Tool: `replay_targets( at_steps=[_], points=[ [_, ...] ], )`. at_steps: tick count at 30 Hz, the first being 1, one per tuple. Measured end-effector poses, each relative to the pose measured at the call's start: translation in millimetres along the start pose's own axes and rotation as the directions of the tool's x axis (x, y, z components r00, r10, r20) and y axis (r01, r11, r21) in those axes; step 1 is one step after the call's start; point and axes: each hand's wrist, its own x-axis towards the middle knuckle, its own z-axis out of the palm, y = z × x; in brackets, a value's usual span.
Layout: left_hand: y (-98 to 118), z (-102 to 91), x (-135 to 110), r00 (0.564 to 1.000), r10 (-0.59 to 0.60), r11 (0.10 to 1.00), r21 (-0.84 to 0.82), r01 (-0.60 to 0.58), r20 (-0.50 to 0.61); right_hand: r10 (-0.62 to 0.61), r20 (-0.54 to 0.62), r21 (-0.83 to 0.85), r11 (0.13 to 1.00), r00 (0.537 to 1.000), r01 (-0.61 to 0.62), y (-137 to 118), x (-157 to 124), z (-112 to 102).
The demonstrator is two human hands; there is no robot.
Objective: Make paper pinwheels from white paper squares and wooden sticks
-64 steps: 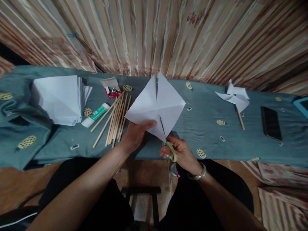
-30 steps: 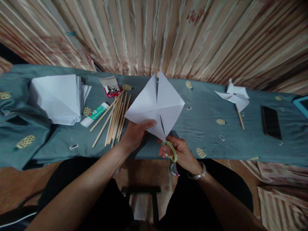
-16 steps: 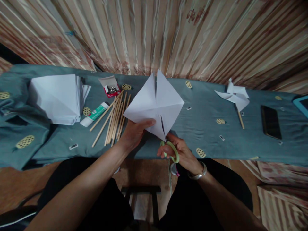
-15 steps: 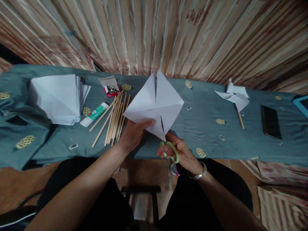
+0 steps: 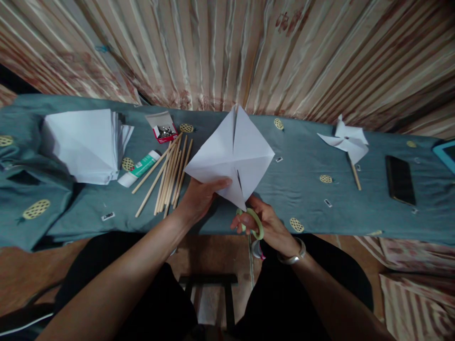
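A square sheet of white paper (image 5: 227, 154) is held up cornerwise above the cloth, with crossing creases. One slit runs in from its top corner, another from the corner nearest me. My left hand (image 5: 202, 196) pinches its lower left edge, thumb on top and fingers underneath. In my right hand (image 5: 268, 220) are scissors with light green handles (image 5: 258, 222), fingers through the loops. Their blades are at the near corner, mostly hidden by the paper; a dark bit shows through the near slit.
Left on the blue-green cloth (image 5: 298, 189) are stacked white paper (image 5: 81, 147), a glue stick (image 5: 138, 169), several wooden sticks (image 5: 167, 184) and an open box of metal pins (image 5: 165, 132). To the right lie a paper pinwheel (image 5: 350, 139), a phone (image 5: 400, 180) and a blue-edged object (image 5: 446, 154).
The paper has shifted slightly to the right in my left hand's grip. The scissors' handles have moved only a little, and the near slit shows a slightly smaller dark gap.
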Motion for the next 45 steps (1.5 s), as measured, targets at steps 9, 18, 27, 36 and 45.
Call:
replay_targets(
  at_steps=[9,18,27,36,45],
  points=[
    [1.3,1.4,0.1,1.0,-0.011,1.0,-0.017,0.01,-0.026,-0.013,0.004,0.017,1.0,1.0,0.013,-1.0,0.2,-0.2],
    [12.4,-1.1,8.0,0.996,0.059,0.998,0.006,-0.059,-0.06,0.069,0.07,0.011,0.998,0.995,-0.069,-8.2,-7.7,1.4],
    [32.2,-6.7,18.7,0.975,0.199,0.979,0.053,-0.194,-0.095,0.18,0.282,-0.016,0.983,0.942,-0.183,-24.7,-23.0,-33.1],
    [20.4,-3.2,11.9,0.992,0.121,0.99,0.071,-0.118,-0.043,0.093,0.216,0.043,0.994,0.972,-0.104,-27.1,-19.1,-35.3],
    [8.4,0.4,5.8,0.999,0.02,0.999,0.039,-0.019,-0.03,0.087,0.146,0.116,0.988,0.985,-0.105,-15.9,-6.9,-15.9]
  ],
)
